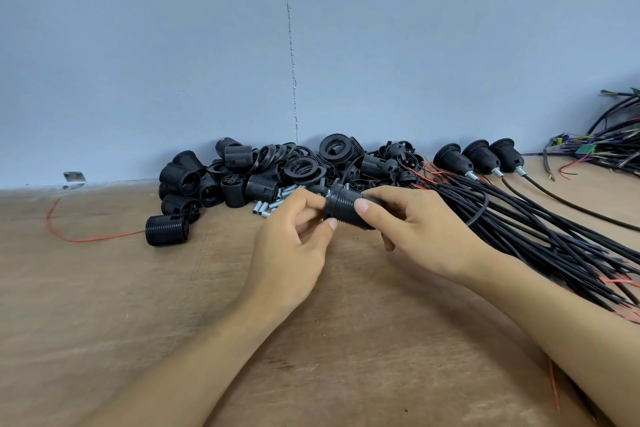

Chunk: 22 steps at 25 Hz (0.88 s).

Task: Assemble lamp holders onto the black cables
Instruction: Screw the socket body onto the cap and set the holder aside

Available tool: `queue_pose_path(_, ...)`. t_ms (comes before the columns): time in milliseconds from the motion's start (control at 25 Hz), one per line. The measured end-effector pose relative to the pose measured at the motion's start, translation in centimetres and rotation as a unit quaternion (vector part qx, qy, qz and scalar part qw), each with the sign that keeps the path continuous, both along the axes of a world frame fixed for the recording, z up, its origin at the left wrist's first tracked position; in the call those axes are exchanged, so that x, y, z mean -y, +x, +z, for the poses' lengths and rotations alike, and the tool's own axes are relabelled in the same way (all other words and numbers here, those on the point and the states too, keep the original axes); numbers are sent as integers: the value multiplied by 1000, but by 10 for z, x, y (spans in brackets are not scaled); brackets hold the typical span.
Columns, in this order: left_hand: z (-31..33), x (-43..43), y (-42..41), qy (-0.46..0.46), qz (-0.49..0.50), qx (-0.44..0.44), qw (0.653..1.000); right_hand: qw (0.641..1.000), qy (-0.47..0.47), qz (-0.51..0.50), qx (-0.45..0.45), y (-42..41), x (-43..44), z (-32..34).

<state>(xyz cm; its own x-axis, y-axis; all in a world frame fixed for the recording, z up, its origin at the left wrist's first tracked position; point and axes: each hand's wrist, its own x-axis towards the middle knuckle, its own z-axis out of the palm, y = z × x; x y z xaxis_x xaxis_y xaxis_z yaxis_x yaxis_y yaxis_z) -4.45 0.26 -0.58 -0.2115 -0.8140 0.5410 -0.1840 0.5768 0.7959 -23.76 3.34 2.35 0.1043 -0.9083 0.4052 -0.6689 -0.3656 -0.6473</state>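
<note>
A black threaded lamp holder [344, 206] is held above the wooden table [121, 288] between both hands. My right hand [415, 229] grips its body, thumb on top and fingers underneath. My left hand [294, 239] pinches the flanged left end with thumb and fingertips. A black cable [479, 215] loops from behind the holder off to the right. Behind lies a pile of black holder parts and rings [277, 170]. A bundle of black cables [540, 229] with red wire ends fans out to the right.
Three assembled holders on cables [479, 158] lie at the back right. Small metal tubes [273, 201] are scattered before the pile. One lone holder [167, 230] with a red wire [69, 236] sits left. Tangled coloured wires [609, 146] fill the far right corner. A blue wall stands behind.
</note>
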Motion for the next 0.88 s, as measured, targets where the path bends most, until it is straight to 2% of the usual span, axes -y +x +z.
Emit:
queue_pose_path(240, 2, -1, -1, 25, 3, -13, 1000, 999, -26, -9, -30, -1, 1, -2)
queue_pose_path(400, 6, 2, -2, 102, -40, -94, 990, 998, -39, -13, -44, -1, 1, -5)
queue_pose_path(560, 8, 5, 1, 166, -68, -139, 974, 998, -47, 3, -48, 0, 1, -7)
queue_pose_path(720, 8, 6, 3, 204, -77, -120, 969, 999, -36, -4, -35, -2, 3, -10)
queue_pose_path(880, 7, 5, 3, 199, -88, -99, 971, 1000, -18, -14, -12, -5, 5, -9)
